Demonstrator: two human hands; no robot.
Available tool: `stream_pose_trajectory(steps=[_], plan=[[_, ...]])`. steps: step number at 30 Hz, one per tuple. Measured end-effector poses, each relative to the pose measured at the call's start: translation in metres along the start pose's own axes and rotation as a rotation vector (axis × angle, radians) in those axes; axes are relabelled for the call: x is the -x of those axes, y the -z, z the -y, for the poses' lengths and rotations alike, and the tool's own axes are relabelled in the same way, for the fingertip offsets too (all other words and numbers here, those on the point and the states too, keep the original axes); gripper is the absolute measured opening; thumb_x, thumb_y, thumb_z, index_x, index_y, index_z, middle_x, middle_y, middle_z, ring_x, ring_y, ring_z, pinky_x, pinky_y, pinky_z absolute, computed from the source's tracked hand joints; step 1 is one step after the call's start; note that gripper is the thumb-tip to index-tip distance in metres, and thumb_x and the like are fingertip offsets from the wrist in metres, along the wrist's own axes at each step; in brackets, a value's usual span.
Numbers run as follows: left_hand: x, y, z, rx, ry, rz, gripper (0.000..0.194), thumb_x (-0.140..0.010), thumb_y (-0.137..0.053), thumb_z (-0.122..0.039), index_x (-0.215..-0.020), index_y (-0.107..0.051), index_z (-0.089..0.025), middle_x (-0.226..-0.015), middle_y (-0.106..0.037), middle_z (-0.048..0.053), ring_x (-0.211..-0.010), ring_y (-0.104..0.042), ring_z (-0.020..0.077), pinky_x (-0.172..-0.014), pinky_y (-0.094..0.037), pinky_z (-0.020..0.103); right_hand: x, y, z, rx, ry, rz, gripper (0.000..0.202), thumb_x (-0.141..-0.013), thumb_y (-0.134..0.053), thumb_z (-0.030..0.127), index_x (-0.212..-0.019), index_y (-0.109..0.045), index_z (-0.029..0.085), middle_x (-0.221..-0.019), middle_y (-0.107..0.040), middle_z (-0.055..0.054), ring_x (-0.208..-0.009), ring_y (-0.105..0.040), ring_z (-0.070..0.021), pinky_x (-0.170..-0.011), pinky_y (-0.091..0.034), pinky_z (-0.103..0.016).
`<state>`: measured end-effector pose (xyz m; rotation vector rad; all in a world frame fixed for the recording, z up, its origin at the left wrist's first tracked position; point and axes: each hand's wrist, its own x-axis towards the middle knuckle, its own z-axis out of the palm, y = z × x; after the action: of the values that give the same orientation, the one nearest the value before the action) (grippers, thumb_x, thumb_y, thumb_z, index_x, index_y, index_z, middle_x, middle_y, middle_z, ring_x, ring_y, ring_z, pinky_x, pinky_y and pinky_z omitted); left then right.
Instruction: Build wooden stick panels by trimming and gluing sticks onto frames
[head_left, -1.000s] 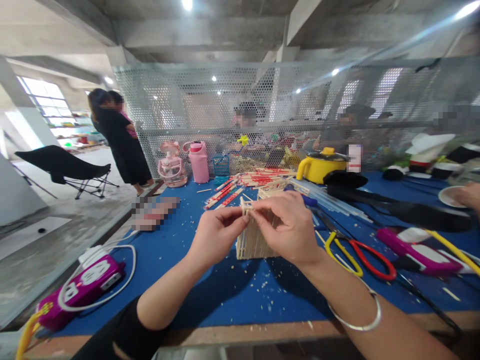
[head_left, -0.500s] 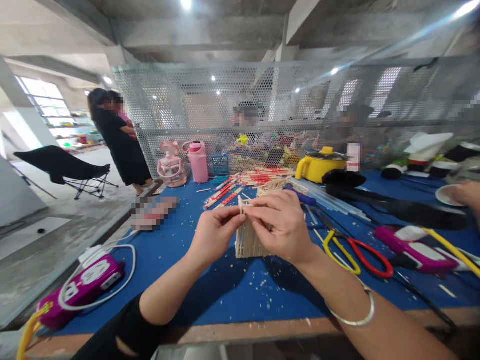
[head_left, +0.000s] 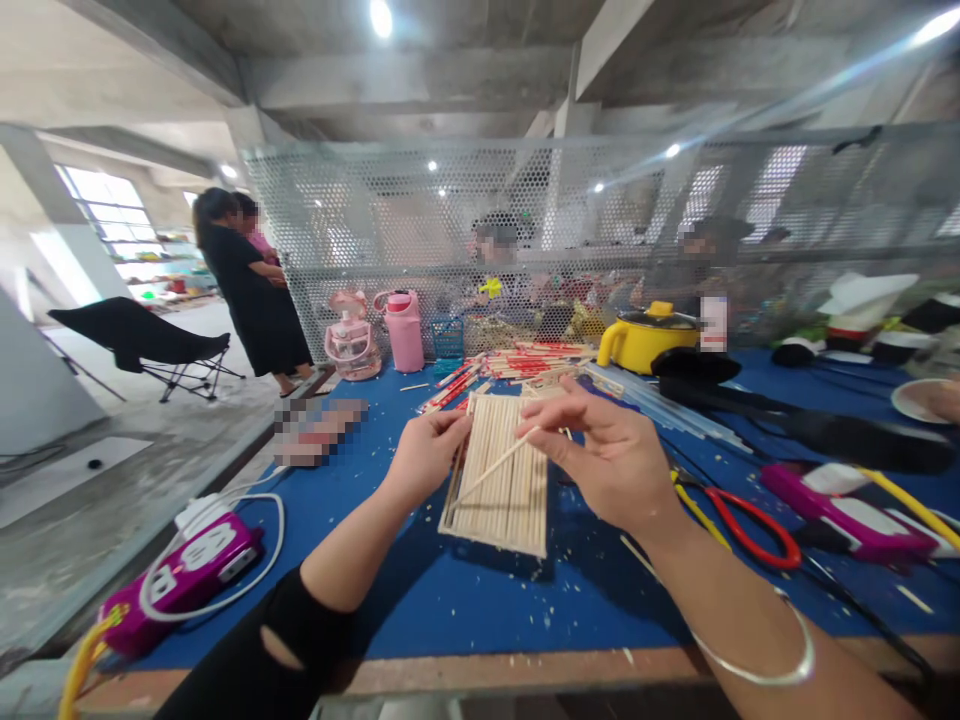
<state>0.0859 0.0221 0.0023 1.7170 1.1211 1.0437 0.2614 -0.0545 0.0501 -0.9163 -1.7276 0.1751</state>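
A panel-like structure of pale wooden sticks is tilted above the blue table, its flat face showing. My left hand grips its upper left edge between thumb and fingers. Between the thumb and fingers of my right hand is a single thin wooden stick, slanting down to the left across the face. Its lower end is near the structure's lower left corner. Behind the structure lie loose sticks with red wrappers.
Red-and-yellow-handled pliers lie right of my right hand. A purple power strip with a white cable is at left, another at right. A yellow pot and pink bottle stand behind. Another person's hand is at far right.
The stick structure has turned from upright to tilted, showing its broad face. My right hand has moved right, away from my left hand, and a single stick now shows in it.
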Motion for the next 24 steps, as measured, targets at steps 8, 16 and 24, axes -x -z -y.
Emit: stream_pose_trajectory(steps=[8,16,24], plan=[[-0.021,0.028,0.013,-0.297,0.025,-0.132,0.023,-0.073,-0.063,-0.034,-0.064,-0.071,-0.014,-0.057,-0.063,0.005,-0.062,-0.057,0.0197,-0.060,-0.040,0.027,0.041,0.026,0.007,-0.250,-0.607,0.096,0.022,-0.072,-0.071,0.039,-0.074,-0.061,0.019,-0.071,-0.068,-0.001,-0.065,-0.061,-0.0108,-0.061,-0.047,-0.022],[0.111,-0.042,-0.045,0.010,-0.012,0.415,0.031,-0.089,-0.044,-0.038,-0.096,-0.067,-0.019,-0.075,-0.065,0.003,-0.063,-0.053,0.0146,-0.057,-0.037,0.024,0.088,0.029,0.016,-0.188,-0.743,0.118,0.027,-0.075,-0.066,0.045,-0.074,-0.060,0.019,-0.070,-0.068,-0.003,-0.066,-0.063,-0.0140,-0.062,-0.049,-0.024],[0.125,-0.060,-0.008,0.593,0.336,0.341,0.039,-0.084,-0.050,-0.050,-0.098,-0.057,-0.015,-0.045,-0.034,-0.010,-0.037,-0.021,0.0046,-0.037,-0.017,0.017,0.091,0.092,-0.050,0.722,-0.528,0.023,0.034,-0.079,-0.055,0.037,-0.105,-0.055,0.015,-0.094,-0.066,-0.014,-0.087,-0.063,-0.0276,-0.077,-0.046,-0.040]])
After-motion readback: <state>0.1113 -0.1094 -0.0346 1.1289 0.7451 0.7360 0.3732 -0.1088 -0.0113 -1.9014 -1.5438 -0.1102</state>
